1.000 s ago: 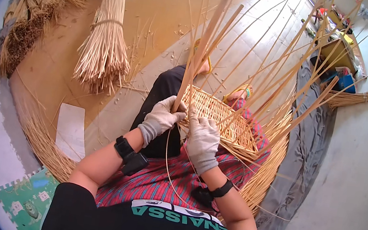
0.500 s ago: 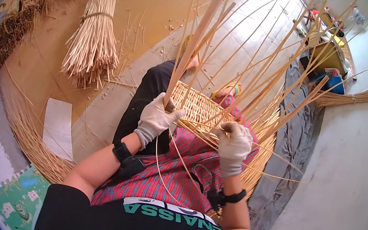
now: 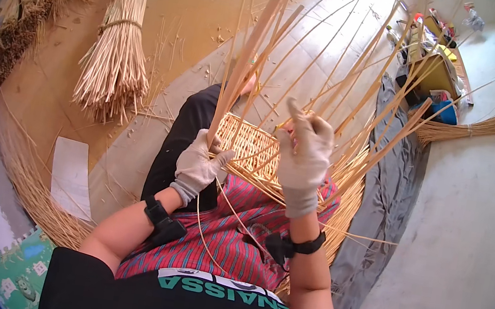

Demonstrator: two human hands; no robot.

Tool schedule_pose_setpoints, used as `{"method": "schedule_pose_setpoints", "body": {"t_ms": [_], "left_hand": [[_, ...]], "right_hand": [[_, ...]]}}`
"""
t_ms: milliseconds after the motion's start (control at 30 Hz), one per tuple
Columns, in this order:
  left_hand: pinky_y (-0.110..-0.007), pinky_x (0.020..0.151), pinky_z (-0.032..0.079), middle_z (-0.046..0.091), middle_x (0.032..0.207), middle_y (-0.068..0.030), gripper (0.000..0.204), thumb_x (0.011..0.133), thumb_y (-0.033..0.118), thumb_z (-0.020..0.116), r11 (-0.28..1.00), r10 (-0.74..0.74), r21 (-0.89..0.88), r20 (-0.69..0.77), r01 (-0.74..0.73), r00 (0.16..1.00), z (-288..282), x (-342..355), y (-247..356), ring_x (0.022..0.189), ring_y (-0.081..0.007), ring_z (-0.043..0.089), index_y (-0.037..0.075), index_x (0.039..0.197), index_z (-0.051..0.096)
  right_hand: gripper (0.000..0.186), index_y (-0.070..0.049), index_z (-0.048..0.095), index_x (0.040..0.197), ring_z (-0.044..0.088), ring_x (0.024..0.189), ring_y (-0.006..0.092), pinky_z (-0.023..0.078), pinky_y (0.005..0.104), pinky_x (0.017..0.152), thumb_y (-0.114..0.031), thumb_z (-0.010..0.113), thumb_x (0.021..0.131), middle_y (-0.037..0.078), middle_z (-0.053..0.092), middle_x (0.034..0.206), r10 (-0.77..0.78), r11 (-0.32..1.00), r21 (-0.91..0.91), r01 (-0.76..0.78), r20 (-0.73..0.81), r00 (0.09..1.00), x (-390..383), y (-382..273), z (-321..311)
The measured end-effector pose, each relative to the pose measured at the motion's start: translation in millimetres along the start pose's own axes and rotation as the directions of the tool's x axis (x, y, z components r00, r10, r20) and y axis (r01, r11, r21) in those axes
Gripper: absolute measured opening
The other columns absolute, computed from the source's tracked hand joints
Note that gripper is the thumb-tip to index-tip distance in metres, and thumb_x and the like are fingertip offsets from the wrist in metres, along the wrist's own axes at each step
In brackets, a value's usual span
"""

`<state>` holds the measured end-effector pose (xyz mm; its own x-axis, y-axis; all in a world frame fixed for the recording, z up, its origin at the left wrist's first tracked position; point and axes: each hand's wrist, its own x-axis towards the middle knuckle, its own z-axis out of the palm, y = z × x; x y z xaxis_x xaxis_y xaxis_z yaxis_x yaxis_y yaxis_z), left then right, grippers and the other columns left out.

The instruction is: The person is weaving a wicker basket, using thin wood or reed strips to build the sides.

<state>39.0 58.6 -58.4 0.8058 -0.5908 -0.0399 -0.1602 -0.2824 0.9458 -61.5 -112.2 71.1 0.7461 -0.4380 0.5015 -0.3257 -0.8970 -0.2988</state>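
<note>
A woven wicker basket base [image 3: 248,148], rectangular and straw-coloured, rests on my lap. Tall thin stakes [image 3: 262,54] rise from its edges and fan outward. My left hand [image 3: 197,163], in a white glove, is closed round the near left corner of the base, where a thick stake stands. My right hand [image 3: 306,154], gloved too, is raised over the right part of the weave and covers some of it. Its index finger points up, apart from the thumb, and nothing shows between them. Loose thin strands [image 3: 205,231] hang from the near edge across the striped red cloth [image 3: 238,217].
A tied bundle of peeled rods [image 3: 114,64] lies on the floor at the far left. More rods [image 3: 32,180] line the left wall, by a white sheet [image 3: 72,176]. Grey cloth [image 3: 375,218] and loose rods [image 3: 343,201] lie to my right. Cluttered shelving [image 3: 438,74] stands beyond.
My right hand has come off the near right edge and lifted up and away over the weave, its index finger now stretched. My left hand keeps its grip, shifting slightly left with the base.
</note>
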Motion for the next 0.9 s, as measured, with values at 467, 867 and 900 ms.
{"method": "schedule_pose_setpoints", "body": {"t_ms": [467,867,900], "left_hand": [[-0.032,0.066,0.053,0.061,0.076,-0.0022,0.047,0.088,0.041,0.084,0.999,0.005,-0.040,-0.011,-0.006,1.000,0.0,3.3,-1.5,0.069,-0.0142,0.063,0.008,0.104,0.054],[-0.033,0.070,0.054,0.066,0.077,-0.0035,0.046,0.087,0.041,0.084,1.000,-0.031,0.004,0.020,0.031,0.999,-0.8,5.7,-0.1,0.071,-0.0181,0.067,0.010,0.103,0.054],[-0.033,0.070,0.054,0.066,0.076,-0.0028,0.047,0.087,0.041,0.085,0.997,-0.075,-0.019,0.062,0.076,0.995,-2.8,5.5,3.1,0.070,-0.0180,0.067,0.010,0.103,0.054]], "right_hand": [[0.027,-0.013,0.078,0.109,0.065,0.086,0.0274,0.052,0.0414,0.081,-0.014,0.080,0.082,0.005,0.072,0.095,0.168,0.971,-0.171,-0.166,-0.003,0.986,-76.8,-9.1,-8.8],[0.017,-0.012,0.065,0.103,0.072,0.071,0.0358,0.054,0.0498,0.061,-0.028,0.060,0.101,0.013,0.071,0.074,0.154,0.987,-0.115,-0.113,0.463,0.873,-52.0,-6.1,41.4],[0.017,-0.012,0.065,0.103,0.072,0.071,0.0358,0.054,0.0498,0.061,-0.028,0.060,0.101,0.013,0.071,0.074,0.164,0.985,-0.117,-0.123,0.458,0.874,-51.0,-7.5,42.9]]}}
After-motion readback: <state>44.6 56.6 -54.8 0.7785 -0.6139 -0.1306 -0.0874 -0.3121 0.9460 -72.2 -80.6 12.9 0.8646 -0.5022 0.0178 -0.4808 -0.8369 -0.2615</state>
